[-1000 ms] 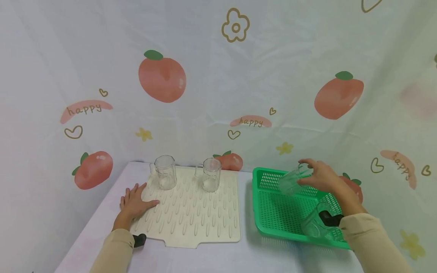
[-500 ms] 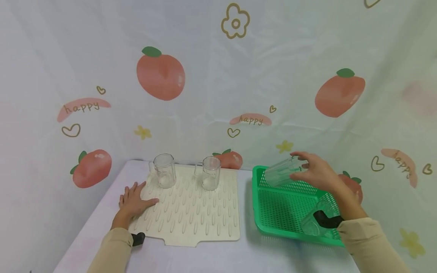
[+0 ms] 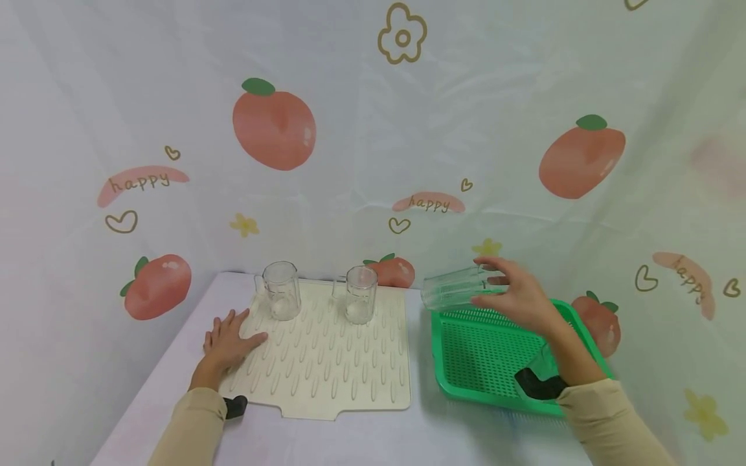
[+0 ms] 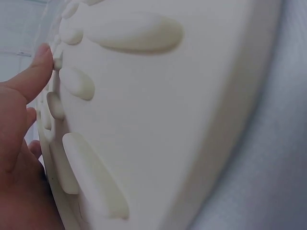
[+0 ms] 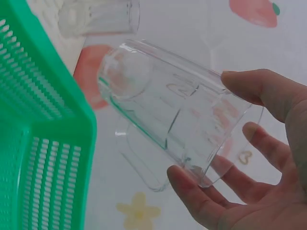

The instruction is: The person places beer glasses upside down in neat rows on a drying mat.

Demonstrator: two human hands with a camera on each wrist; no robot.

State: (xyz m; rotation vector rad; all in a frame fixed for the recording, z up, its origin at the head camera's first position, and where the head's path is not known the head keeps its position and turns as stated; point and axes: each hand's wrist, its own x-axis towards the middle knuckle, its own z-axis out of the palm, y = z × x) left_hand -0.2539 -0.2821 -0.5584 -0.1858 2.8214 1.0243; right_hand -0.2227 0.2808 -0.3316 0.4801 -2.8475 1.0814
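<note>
My right hand (image 3: 519, 294) grips a clear glass mug (image 3: 454, 288) near its rim, tilted almost onto its side, over the far left edge of the green basket (image 3: 440, 362). In the right wrist view the thumb and fingers hold the mug (image 5: 158, 105) at its mouth, and its handle shows below. My left hand (image 3: 227, 346) rests with spread fingers on the left edge of the cream draining mat (image 3: 326, 369). Two more glass mugs stand upright on the mat's far part, a left mug (image 3: 282, 291) and a right mug (image 3: 360, 296).
Another clear glass (image 3: 544, 362) lies in the basket's right part, partly hidden by my right wrist and its black strap mount (image 3: 539, 385). A white printed curtain (image 3: 350, 129) hangs behind the table (image 3: 373, 440).
My right hand has lifted the mug out of the basket and carried it left, turning it closer to level. The left hand stays in place.
</note>
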